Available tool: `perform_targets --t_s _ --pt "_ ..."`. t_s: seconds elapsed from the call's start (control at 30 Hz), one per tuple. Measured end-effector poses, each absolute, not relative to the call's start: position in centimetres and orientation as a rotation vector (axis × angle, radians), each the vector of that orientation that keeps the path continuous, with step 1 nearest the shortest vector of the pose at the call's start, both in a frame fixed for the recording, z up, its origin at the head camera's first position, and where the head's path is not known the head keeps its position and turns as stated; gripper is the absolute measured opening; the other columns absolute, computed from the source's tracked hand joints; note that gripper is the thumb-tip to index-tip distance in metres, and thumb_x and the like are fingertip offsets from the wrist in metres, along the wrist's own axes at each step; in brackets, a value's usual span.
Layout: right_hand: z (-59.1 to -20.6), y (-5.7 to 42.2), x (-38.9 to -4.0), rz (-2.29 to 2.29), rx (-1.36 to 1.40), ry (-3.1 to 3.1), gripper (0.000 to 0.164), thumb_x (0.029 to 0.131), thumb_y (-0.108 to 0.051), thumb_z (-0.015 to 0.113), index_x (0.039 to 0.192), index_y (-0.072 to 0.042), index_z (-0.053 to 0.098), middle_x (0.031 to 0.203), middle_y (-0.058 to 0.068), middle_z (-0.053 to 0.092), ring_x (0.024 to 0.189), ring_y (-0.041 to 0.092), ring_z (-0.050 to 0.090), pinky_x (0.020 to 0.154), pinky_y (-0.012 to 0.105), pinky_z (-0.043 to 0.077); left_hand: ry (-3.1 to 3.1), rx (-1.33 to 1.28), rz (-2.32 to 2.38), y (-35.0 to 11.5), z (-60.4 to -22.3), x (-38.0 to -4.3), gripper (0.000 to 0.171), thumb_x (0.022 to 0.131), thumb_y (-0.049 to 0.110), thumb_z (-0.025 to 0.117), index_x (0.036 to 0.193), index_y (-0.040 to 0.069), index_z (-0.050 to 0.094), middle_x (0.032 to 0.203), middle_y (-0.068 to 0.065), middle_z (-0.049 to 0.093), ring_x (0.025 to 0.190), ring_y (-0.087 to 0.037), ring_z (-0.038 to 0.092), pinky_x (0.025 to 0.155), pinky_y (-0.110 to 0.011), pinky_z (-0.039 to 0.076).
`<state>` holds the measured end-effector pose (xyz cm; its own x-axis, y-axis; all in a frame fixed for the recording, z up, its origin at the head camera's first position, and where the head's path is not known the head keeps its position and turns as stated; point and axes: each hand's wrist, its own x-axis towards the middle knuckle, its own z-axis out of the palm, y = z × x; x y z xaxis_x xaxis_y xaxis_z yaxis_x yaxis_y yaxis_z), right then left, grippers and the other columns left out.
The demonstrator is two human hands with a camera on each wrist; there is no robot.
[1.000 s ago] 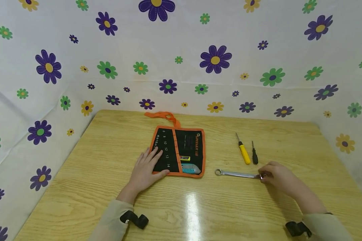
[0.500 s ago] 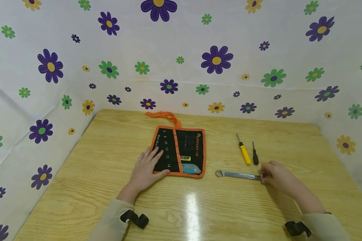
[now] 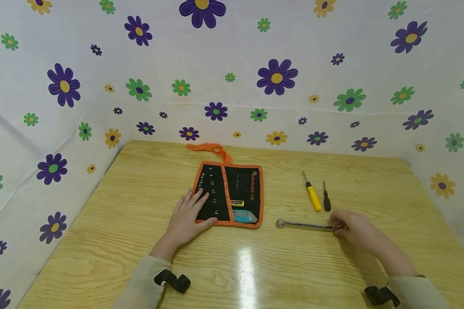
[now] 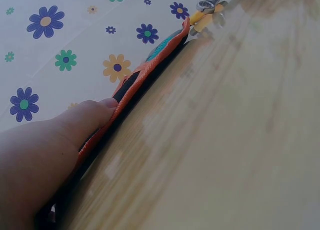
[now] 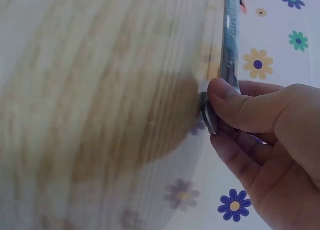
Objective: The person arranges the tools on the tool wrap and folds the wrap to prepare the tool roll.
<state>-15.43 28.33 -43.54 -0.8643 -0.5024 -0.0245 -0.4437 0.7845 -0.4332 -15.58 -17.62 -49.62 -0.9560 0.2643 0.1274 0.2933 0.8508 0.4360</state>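
A black tool pouch (image 3: 242, 184) with orange trim lies flat on the table. My left hand (image 3: 186, 216) rests on its left part, fingers spread and relaxed; in the left wrist view the thumb lies along the orange edge. A teal utility knife (image 3: 244, 216) and a small yellow item (image 3: 237, 203) show in the pouch's pockets. To the right, my right hand (image 3: 357, 227) pinches one end of a silver combination wrench (image 3: 305, 225) between thumb and fingers. The wrench's ring end points left toward the pouch. In the right wrist view the open-ended jaw sits partly hidden in the fingers.
Beyond the wrench lie a yellow-handled screwdriver (image 3: 314, 198) and a smaller black screwdriver (image 3: 327, 201), close to the right hand. An orange strap (image 3: 212, 148) trails from the pouch's far edge. Flower-patterned cloth (image 3: 232, 51) walls the wooden table (image 3: 286, 266) at the back and sides.
The wrench has rolled about its length in my right fingers: its broad face showed half a second ago, now a narrower side. My left hand and the pouch stay put.
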Motion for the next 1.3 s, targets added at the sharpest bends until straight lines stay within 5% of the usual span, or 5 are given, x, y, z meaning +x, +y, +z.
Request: perform_targets --t_s 0.43,0.67,1.3 --pt "-43.8 27.6 -15.1 -0.698 -0.752 2.989 0.011 0.086 0.002 0.066 0.091 -0.007 0.068 0.086 -0.001 0.063 0.079 0.017 0.06 0.063 0.033 0.051 -2.969 -0.44 -0.693 -17.6 -49.7 -15.6 0.086 0.085 0.067 0.054 0.151 0.016 0.033 0.157 -0.006 0.023 0.145 -0.03 0.008 0.115 -0.048 0.006" --pt "-43.2 26.4 -14.8 -0.881 -0.531 2.908 0.011 0.095 0.001 0.055 0.101 0.0 0.064 0.076 -0.001 0.06 0.064 0.011 0.054 0.052 0.026 0.046 -2.96 -0.446 -0.701 -17.7 -49.7 -15.6 0.085 0.085 0.066 0.054 0.15 0.016 0.034 0.156 -0.006 0.024 0.145 -0.031 0.009 0.115 -0.048 0.007" --pt "-42.2 22.9 -15.4 -1.559 -0.368 2.658 0.022 0.101 -0.013 0.048 0.104 0.006 0.058 0.083 0.023 0.06 0.063 0.023 0.057 0.054 0.035 0.052 -2.99 -0.444 -0.698 -17.8 -49.9 -15.7 0.086 0.085 0.069 0.05 0.152 0.018 0.03 0.157 -0.004 0.02 0.145 -0.028 0.005 0.116 -0.045 0.004"
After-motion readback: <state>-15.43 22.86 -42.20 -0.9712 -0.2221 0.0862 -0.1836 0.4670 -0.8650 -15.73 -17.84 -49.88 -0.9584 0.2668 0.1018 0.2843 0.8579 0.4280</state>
